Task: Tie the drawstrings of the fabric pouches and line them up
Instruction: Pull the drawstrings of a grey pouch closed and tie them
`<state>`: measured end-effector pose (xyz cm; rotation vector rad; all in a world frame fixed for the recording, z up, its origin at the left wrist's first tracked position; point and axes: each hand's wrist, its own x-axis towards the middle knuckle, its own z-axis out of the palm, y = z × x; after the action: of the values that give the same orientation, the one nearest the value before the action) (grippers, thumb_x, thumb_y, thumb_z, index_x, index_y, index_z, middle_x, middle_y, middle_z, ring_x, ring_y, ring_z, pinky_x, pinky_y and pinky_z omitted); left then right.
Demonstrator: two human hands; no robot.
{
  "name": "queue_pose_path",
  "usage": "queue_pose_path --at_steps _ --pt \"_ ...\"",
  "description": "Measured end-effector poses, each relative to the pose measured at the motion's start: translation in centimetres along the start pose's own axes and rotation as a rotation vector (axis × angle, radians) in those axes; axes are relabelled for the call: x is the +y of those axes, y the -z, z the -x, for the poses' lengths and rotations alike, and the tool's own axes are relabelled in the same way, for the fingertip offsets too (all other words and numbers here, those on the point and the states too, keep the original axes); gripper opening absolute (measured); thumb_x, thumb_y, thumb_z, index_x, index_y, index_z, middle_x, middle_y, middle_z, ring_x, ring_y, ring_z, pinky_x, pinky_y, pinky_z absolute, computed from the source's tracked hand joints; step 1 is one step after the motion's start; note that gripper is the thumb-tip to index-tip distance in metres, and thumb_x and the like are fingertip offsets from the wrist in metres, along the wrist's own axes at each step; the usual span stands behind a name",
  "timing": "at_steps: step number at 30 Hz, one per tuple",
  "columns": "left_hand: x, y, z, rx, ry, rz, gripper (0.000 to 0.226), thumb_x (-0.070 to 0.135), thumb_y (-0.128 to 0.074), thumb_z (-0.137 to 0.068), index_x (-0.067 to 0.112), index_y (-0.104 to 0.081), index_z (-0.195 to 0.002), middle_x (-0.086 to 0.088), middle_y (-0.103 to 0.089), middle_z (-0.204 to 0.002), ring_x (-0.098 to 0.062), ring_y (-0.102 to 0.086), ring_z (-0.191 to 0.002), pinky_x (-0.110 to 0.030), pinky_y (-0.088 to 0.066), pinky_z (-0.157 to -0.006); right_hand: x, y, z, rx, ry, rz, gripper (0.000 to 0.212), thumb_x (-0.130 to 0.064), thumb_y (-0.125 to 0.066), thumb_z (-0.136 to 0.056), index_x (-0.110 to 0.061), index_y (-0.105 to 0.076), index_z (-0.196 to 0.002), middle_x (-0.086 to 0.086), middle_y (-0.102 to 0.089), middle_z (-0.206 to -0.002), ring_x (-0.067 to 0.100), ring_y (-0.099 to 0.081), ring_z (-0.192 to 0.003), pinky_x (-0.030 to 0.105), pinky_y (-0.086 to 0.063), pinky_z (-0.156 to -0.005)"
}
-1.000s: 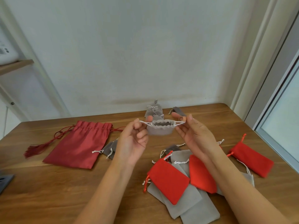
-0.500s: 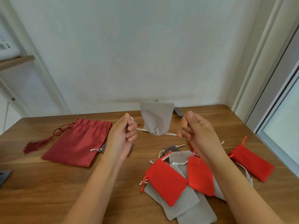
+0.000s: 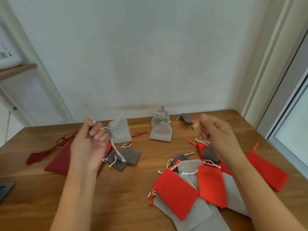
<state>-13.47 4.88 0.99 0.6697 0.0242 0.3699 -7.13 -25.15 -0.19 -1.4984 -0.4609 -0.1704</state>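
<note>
Both hands are up over the wooden table. Her left hand has its fingers curled round the white drawstring of a light grey pouch, which hangs beside the knuckles, one cord end trailing loose. The right hand, blurred, is well apart, loosely curled and holding nothing I can see. Tied grey pouches sit in a line near the wall; untied red and grey ones lie heaped nearer.

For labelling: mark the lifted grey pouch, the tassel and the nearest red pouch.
lifted grey pouch (image 3: 120, 131), head view, middle of cloth.
tassel (image 3: 36, 156), head view, fringe.
nearest red pouch (image 3: 175, 193), head view, middle of cloth.
</note>
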Motion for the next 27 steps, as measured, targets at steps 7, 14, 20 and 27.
queue_pose_path --at_steps 7,14,20,27 --pt "-4.7 -6.2 2.0 -0.162 0.218 0.085 0.032 0.019 -0.041 -0.093 0.017 -0.059 -0.066 0.006 -0.042 -0.056 -0.007 -0.041 -0.05 -0.017 -0.04 -0.048 1.4 -2.0 1.0 -0.19 -0.025 0.03 0.033 -0.034 -0.056 -0.094 -0.007 -0.07 -0.081 -0.001 -0.056 -0.06 0.009 -0.056 -0.062 0.016 -0.048 -0.066" --pt "-8.6 -9.0 3.5 -0.246 0.392 0.159 0.021 0.013 -0.055 -0.085 0.012 -0.064 -0.066 -0.001 -0.052 -0.065 -0.012 -0.051 -0.056 -0.021 -0.047 -0.053 2.7 -3.1 1.8 -0.28 -0.2 -0.075 0.079 -0.031 -0.093 -0.054 -0.026 -0.049 -0.12 0.01 -0.066 -0.109 0.017 -0.068 -0.096 0.031 -0.054 -0.085" --pt "-9.5 -8.2 3.3 -0.349 0.405 0.188 0.032 0.001 -0.089 -0.055 0.006 -0.072 -0.082 -0.009 -0.067 -0.084 -0.017 -0.066 -0.072 -0.024 -0.056 -0.062 2.4 -3.7 2.5 -0.123 -0.016 0.181 0.04 -0.018 -0.077 -0.08 -0.027 -0.055 -0.112 -0.011 -0.067 -0.097 0.007 -0.065 -0.087 0.029 -0.055 -0.075" --pt "-9.1 -7.2 2.8 -0.205 0.248 -0.394 0.052 0.006 -0.063 -0.077 0.008 -0.054 -0.128 -0.005 -0.071 -0.114 -0.003 -0.059 -0.063 -0.013 -0.046 -0.054 2.8 -3.2 2.3 -0.163 0.067 0.369 0.026 -0.04 -0.049 -0.092 -0.023 -0.068 -0.096 0.001 -0.069 -0.082 0.017 -0.063 -0.078 0.038 -0.049 -0.07"
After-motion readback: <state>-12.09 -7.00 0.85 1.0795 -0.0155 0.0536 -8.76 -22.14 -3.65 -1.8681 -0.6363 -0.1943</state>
